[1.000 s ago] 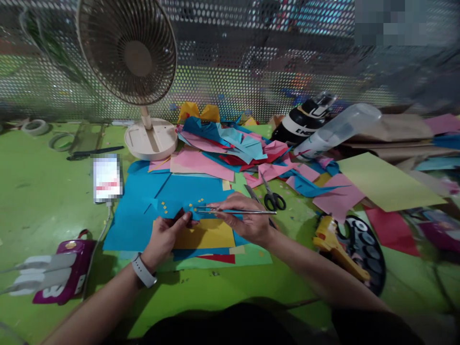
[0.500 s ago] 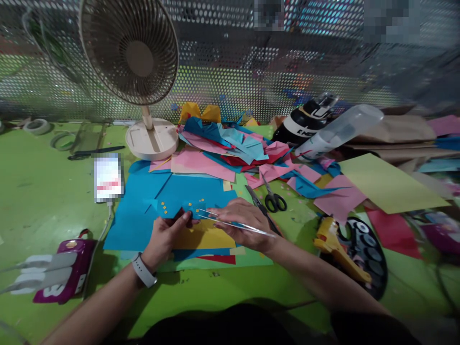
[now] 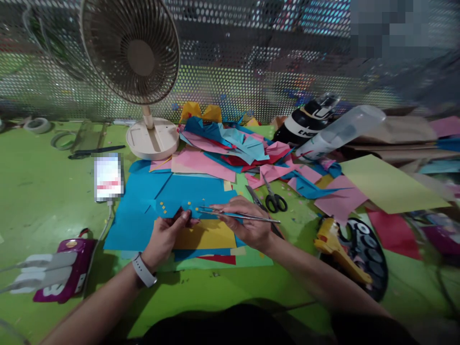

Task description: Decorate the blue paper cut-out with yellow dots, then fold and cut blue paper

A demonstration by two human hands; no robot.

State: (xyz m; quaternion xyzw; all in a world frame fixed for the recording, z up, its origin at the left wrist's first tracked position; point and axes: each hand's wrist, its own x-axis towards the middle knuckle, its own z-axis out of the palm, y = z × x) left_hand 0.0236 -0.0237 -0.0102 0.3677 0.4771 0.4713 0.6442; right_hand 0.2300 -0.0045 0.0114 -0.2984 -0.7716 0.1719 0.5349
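My right hand [image 3: 247, 223] holds a pair of metal tweezers [image 3: 247, 217], their tips pointing left and a little apart over the blue paper [image 3: 201, 184]. Close to the tips lie tiny yellow paper squares [image 3: 189, 203], with several more to the left. My left hand [image 3: 168, 235], a watch [image 3: 143, 270] on its wrist, is closed in a pinch on what looks like a small dark piece of paper; the fingers mostly hide it. Under both hands a yellow sheet [image 3: 204, 235] lies on the stacked coloured papers.
Black-handled scissors [image 3: 276, 202] and a yellow glue gun [image 3: 336, 247] lie to the right. Crumpled paper scraps [image 3: 233, 139] are heaped behind. A fan [image 3: 153, 139] stands at the back left, near a phone [image 3: 108, 177] on a cable and a purple power strip [image 3: 70, 268].
The tweezers have turned slightly flatter in my right hand, their tips nearly in the same place. My left hand has hardly moved.
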